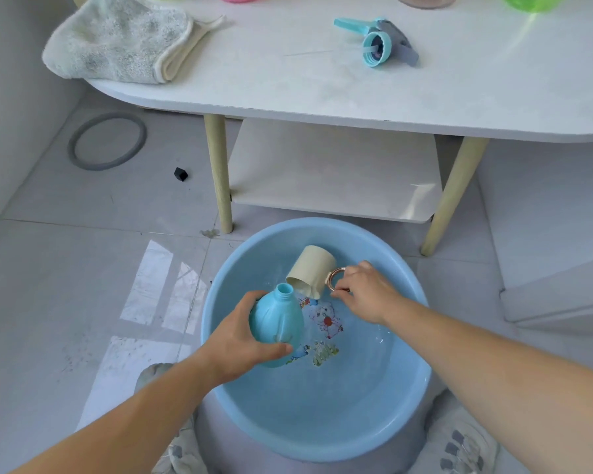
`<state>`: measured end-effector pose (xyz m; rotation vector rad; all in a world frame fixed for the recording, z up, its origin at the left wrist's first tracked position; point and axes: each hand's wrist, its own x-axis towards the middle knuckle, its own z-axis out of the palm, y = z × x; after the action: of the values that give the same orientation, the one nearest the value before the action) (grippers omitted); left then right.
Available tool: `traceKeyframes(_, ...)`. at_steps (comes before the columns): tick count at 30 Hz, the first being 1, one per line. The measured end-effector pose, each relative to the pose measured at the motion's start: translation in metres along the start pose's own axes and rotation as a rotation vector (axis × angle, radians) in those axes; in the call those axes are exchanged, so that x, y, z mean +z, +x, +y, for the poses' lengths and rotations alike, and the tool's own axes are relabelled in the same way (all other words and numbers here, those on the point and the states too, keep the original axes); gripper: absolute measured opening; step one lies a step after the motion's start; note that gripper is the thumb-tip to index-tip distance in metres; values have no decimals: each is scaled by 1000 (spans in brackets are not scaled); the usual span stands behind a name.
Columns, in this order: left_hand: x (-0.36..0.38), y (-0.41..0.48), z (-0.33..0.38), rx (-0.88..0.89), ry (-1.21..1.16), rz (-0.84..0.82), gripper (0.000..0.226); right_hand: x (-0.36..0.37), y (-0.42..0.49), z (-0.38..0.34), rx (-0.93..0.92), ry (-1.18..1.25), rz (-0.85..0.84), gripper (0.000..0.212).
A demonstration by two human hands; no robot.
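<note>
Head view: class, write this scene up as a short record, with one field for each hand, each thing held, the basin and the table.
Left hand: grips the blue bottle round its body, over the basin
Right hand: holds the cream cup by its ring handle
Blue bottle: uncapped, neck pointing up and away
Cream cup: tilted, mouth lowered beside the bottle's neck
Basin: blue, on the floor, printed picture on its bottom
Table: white; spray head and folded towel lie on it
</note>
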<state>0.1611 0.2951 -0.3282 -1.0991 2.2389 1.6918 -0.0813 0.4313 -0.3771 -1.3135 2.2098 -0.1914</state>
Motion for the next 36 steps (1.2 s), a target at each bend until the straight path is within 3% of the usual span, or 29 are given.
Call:
traceKeyframes(10, -1, 6, -6, -17, 7, 12, 78, 12, 4, 5, -29, -96, -31, 34)
traceKeyframes(19, -3, 4, -6, -16, -2, 14, 79, 16, 3, 5, 6, -15, -32, 31)
traceKeyframes(21, -5, 4, -5, -12, -11, 9, 80, 14, 2, 1, 45, 69, -34, 34)
traceKeyframes(24, -7, 2, -3, 3, -25, 10, 81, 3, 0, -7, 160, 391, -22, 46)
traceKeyframes(28, -9, -2, 5, 30, -37, 23, 82, -17, -10, -17, 282, 603, -50, 35)
traceKeyframes(36, -18, -21, 25, 98, -47, 53, 77, -78, -40, -38, 207, 924, 64, 26)
